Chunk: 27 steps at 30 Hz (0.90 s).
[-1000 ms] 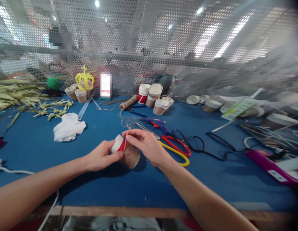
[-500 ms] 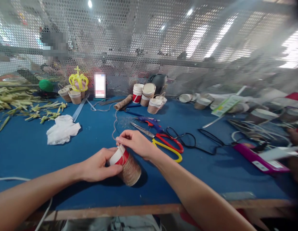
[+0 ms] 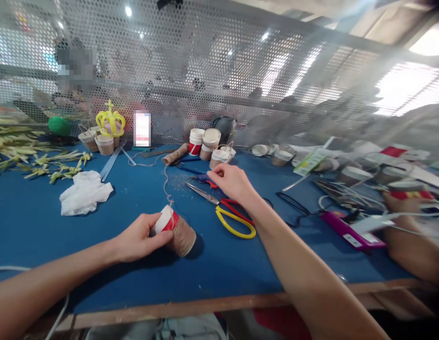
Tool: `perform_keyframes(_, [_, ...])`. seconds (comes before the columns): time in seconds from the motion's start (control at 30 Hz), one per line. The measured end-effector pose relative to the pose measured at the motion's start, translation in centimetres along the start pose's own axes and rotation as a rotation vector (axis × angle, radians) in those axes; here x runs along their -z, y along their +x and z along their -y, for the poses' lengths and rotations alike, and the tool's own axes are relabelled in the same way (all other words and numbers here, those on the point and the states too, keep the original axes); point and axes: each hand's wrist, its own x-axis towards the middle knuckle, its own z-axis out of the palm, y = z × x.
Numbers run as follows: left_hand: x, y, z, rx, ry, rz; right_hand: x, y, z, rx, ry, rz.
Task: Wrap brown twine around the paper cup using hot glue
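Note:
My left hand (image 3: 141, 238) grips a paper cup (image 3: 182, 236) that lies tilted, its lower part wound with brown twine and its rim white and red. From its rim a strand of twine (image 3: 166, 184) runs back to a twine roll (image 3: 176, 154). My right hand (image 3: 231, 182) is over a blue glue gun (image 3: 202, 178) with a red trigger, fingers curled about it. The gun's handle is hidden under the hand. Just in front of that hand lie scissors (image 3: 235, 224) with red and yellow handles, partly beneath my forearm.
Twine-wrapped cups (image 3: 219, 157) stand at the back, with a yellow crown (image 3: 110, 123) and a lit phone (image 3: 142, 128) to their left. A white tissue (image 3: 85, 193) lies left. At right are a purple power strip (image 3: 350, 230), cables and another person's arm (image 3: 405, 236).
My right hand has let go of the twine at the cup's rim and moved right and away to the glue gun. My left hand still holds the cup. The view has shifted slightly.

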Motion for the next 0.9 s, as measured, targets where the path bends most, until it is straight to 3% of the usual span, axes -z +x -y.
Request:
perform_keyframes(0.07, [0.0,0.1,0.1,0.008,-0.012,-0.013,0.1,1.2,-1.7,-0.076,-0.110,0.016])
perform_keyframes(0.2, [0.2,0.3,0.1,0.010,-0.039,-0.014,-1.0,2.7,-4.2,-0.210,-0.206,0.169])
perform_keyframes(0.47, [0.5,0.4,-0.4,-0.001,-0.092,0.054,-1.4,2.6,-4.4,-0.329,0.009,0.239])
perform_keyframes(0.7, [1.0,0.8,-0.3,-0.009,-0.062,-0.003,0.7,0.2,-1.7,-0.211,0.451,0.088])
perform_keyframes(0.9, [1.4,1.0,0.0,0.013,0.133,-0.138,1.8,-3.7,0.2,-0.038,0.717,0.261])
